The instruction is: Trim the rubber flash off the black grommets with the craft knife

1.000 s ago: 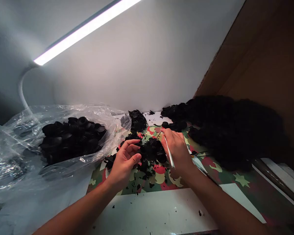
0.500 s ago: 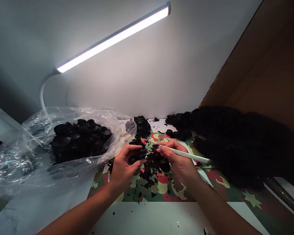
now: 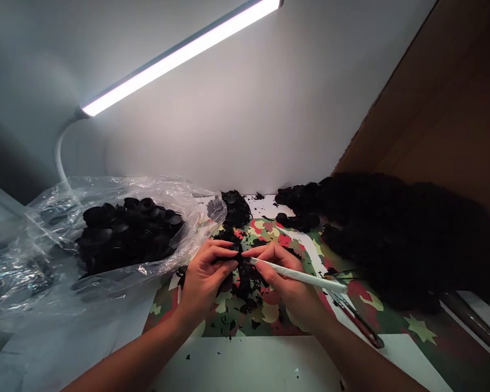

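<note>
My left hand (image 3: 204,277) is closed around a small black rubber part (image 3: 240,257), mostly hidden by the fingers; a ribbed side of it showed a moment earlier. Close against it, my right hand (image 3: 294,286) grips a slim white-handled tool (image 3: 310,279) like a pen. The tool's tip points left at the black part, and its exact kind cannot be made out. My right fingertips nearly meet the left ones at the part. Beneath both hands, black rubber scraps (image 3: 245,288) lie scattered over a camouflage-patterned sheet (image 3: 269,326).
A clear plastic bag (image 3: 191,218) of black ribbed rubber parts (image 3: 126,231) lies at left. A large black heap (image 3: 400,239) fills the right side, beside a cardboard panel (image 3: 445,109). Red-handled scissors (image 3: 361,321) lie right of my right forearm. A lit lamp (image 3: 179,60) hangs above.
My right hand has moved left with the white-handled tool, up to the part in my left hand. Left fingers have closed further over the part. The scissors show more, and the view has shifted slightly.
</note>
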Tool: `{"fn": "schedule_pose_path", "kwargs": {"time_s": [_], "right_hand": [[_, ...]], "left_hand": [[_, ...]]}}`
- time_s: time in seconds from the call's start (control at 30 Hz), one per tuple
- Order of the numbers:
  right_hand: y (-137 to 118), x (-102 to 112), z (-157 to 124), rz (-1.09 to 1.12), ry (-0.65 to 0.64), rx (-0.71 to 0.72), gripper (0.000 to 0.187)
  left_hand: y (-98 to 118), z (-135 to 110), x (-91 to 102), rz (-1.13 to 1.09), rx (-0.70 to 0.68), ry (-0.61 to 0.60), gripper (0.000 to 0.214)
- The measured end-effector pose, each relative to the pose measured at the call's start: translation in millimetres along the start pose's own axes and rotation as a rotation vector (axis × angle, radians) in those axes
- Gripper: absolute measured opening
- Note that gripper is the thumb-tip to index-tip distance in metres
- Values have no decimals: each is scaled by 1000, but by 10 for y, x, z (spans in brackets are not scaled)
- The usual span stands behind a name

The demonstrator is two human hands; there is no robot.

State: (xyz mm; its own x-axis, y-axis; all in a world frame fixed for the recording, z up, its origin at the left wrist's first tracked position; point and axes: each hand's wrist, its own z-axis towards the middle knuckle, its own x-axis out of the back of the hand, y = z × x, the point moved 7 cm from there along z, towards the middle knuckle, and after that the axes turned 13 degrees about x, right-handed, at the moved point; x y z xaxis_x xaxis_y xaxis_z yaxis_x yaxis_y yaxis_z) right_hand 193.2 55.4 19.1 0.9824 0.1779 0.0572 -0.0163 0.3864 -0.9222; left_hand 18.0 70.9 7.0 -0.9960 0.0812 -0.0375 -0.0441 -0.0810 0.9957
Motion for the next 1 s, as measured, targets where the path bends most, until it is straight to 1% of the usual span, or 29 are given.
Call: {"fn": "schedule_pose_path", "kwargs": {"time_s": [0.03, 0.17, 0.23, 0.4, 0.53, 0.7, 1.0], "right_hand": [[-11, -14, -6, 0, -9, 3, 23], [-34, -64, -30, 7, -28, -8, 24], [-15, -71, -43, -9, -32, -28, 24], [30, -39, -59, -34, -28, -37, 27], [56, -22, -67, -18, -21, -71, 27], [45, -38, -65, -23, -26, -54, 27], [9, -73, -45, 39, -16, -101, 28]], "left_hand": [[-21, 0, -7, -32, 18, -3, 13], [-128, -14, -39, -134, 137, -4, 38], [-147, -22, -46, -146, 155, -2, 42], [-156, -10, -36, -116, 172, -12, 43], [-111, -2, -23, -71, 151, 3, 42], [-83, -10, -32, -57, 137, 10, 39], [-75, -10, -17, -68, 137, 15, 38]]}}
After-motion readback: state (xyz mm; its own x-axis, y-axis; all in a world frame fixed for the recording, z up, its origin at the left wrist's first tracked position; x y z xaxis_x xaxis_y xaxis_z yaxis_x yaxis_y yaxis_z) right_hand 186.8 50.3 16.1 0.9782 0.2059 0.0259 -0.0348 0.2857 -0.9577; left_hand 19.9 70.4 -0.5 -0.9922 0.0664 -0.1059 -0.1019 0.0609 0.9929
